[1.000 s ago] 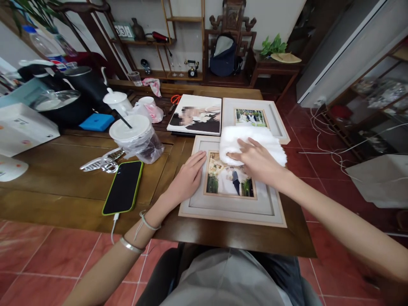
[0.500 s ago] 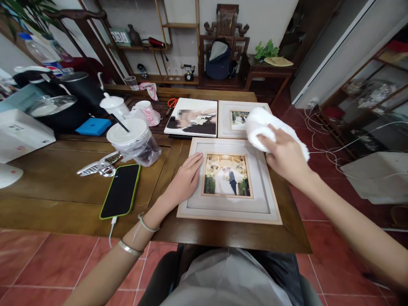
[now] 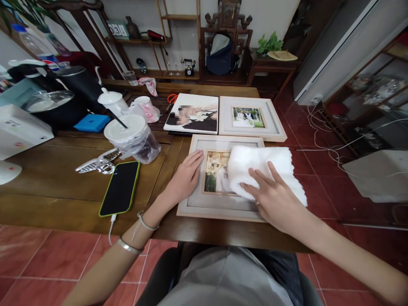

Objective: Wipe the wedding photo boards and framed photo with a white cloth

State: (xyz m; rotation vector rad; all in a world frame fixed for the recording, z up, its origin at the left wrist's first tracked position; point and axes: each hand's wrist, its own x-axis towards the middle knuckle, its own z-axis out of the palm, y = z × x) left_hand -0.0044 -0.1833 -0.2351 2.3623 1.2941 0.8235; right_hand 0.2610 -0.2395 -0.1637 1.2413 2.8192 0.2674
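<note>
A pale picture frame point(image 3: 191, 207) with a wedding photo lies flat near the table's front edge. My left hand point(image 3: 185, 178) rests flat on the frame's left side, fingers stretched out. Over its right half, my right hand point(image 3: 274, 197) lies with fingers spread on a fluffy white cloth point(image 3: 255, 159), pressing it down. The cloth covers the right part of the photo and hangs past the frame's right edge. Behind are a second pale frame point(image 3: 270, 117) with an outdoor couple photo and a white-covered album or photo panel point(image 3: 191, 123) with a blurred picture.
On the wooden table point(image 3: 63, 199) to the left are a phone point(image 3: 120, 188) on a charging cable, a silver metal clip-like item point(image 3: 98, 161), and a lidded cup point(image 3: 129, 136) with a straw in a plastic bag. Orange-handled scissors point(image 3: 172, 98) lie behind the album.
My right hand has brought the cloth down and toward me, from above the second frame onto the near frame. The cloth has spread out flatter. My left hand stays in place.
</note>
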